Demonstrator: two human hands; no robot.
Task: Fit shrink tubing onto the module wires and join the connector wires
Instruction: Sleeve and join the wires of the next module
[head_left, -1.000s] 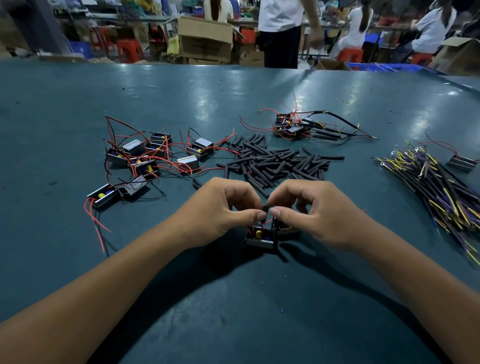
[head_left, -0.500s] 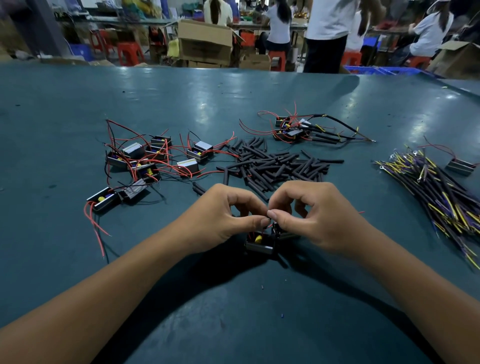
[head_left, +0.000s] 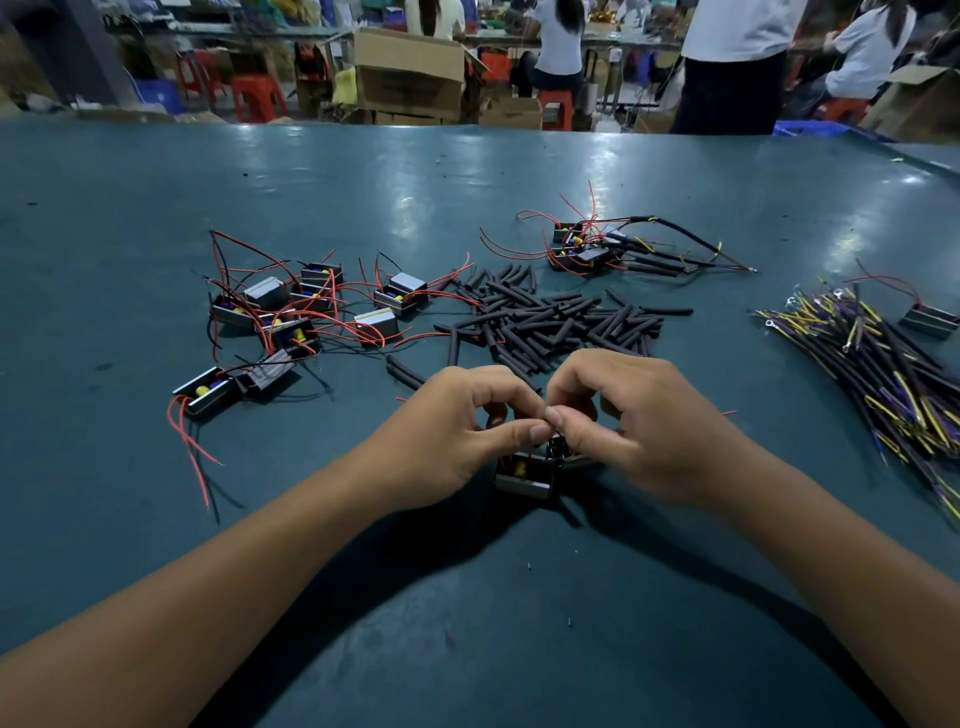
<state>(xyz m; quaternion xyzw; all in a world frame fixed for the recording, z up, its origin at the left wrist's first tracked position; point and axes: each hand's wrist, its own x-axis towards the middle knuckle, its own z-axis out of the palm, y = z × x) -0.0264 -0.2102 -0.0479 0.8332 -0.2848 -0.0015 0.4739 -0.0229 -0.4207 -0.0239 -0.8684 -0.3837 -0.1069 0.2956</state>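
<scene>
A small black module (head_left: 522, 475) with a yellow part inside lies on the green table (head_left: 467, 597) under my two hands. My left hand (head_left: 452, 436) and my right hand (head_left: 628, 421) meet thumb to thumb just above it, fingers curled, pinching its thin wires; the wire ends and any tubing between the fingertips are hidden. Behind my hands lies a heap of black shrink tubing pieces (head_left: 550, 322). Several more modules with red wires (head_left: 291, 317) are scattered at the left.
A bundle of purple and yellow connector wires (head_left: 893, 374) lies at the right, with one module (head_left: 930, 319) beside it. Wired-up modules with sleeved leads (head_left: 608, 249) sit at the back. People, boxes and stools stand beyond the table's far edge.
Both hands stay together over the module, with only small finger movements. A person behind the table has walked to the right.
</scene>
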